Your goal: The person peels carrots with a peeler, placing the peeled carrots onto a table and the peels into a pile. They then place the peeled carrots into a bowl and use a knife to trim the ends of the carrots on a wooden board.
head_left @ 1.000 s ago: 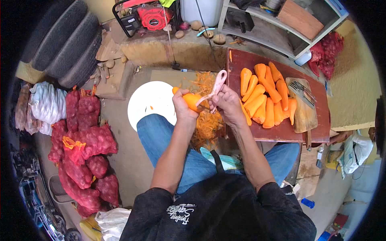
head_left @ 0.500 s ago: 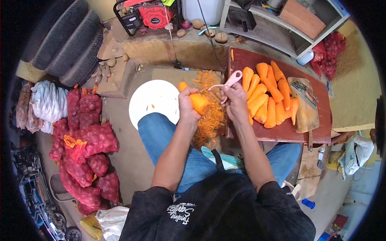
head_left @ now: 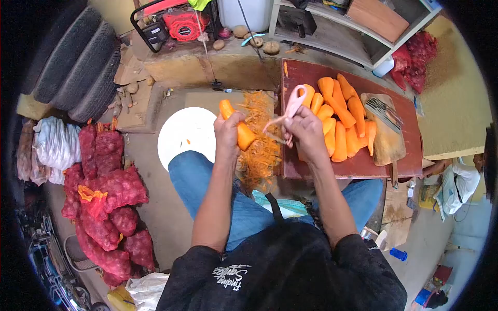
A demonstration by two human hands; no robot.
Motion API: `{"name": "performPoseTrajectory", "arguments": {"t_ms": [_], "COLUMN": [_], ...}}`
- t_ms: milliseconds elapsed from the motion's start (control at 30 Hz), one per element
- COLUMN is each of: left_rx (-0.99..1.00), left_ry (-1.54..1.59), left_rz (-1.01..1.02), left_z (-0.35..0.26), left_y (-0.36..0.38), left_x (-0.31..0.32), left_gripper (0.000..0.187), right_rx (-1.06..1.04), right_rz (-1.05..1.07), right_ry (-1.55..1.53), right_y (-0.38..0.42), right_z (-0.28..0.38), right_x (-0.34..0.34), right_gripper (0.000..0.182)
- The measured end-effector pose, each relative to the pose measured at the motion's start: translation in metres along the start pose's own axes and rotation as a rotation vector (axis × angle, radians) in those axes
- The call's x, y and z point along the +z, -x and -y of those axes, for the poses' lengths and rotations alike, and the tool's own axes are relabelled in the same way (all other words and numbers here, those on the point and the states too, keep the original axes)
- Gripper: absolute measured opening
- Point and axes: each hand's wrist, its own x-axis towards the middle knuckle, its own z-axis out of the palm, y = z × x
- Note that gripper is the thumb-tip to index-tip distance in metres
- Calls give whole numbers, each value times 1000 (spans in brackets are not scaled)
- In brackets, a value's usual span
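My left hand [head_left: 227, 136] is wrapped round an orange carrot [head_left: 245, 137], whose two ends stick out past the fingers. In my right hand [head_left: 305, 129] is a pink peeler [head_left: 295, 100], its handle tilted up and its blade end toward the carrot but apart from it. Below the hands, a heap of carrot peelings [head_left: 258, 160] lies on the floor. A pile of smooth orange carrots [head_left: 340, 149] rests on the red-brown table [head_left: 311, 168] beside my right hand.
A wooden board [head_left: 386, 147] with several knives [head_left: 383, 113] lies on the table. Left of my knee is a round white lid-like disc [head_left: 179, 129]. Red net sacks [head_left: 111, 192] crowd the left side, near stacked tyres [head_left: 78, 62]. A red engine machine [head_left: 184, 26] and shelf [head_left: 332, 36] stand ahead.
The carrot in my left hand has turned more upright, showing more of its upper end. The peeler stays in my right hand. The whole view has shifted slightly.
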Motion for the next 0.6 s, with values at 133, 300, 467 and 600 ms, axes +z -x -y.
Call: {"name": "performPoseTrajectory", "arguments": {"t_ms": [133, 300, 467, 600], "left_rx": [-16, -130, -108, -15], "left_ry": [-6, -74, -113, -116], "left_rz": [76, 161, 328, 497], "left_z": [1, 14, 25, 49], "left_y": [2, 15, 30, 32], "left_x": [8, 25, 65, 109], "left_gripper": [32, 55, 84, 97], "right_rx": [81, 63, 82, 85], "right_rz": [101, -147, -318, -443], "right_ry": [166, 180, 220, 275], "right_y": [36, 77, 119, 138], "right_z": [23, 29, 26, 26], "right_x": [-22, -80, -140, -172], "right_gripper": [22, 21, 25, 23]}}
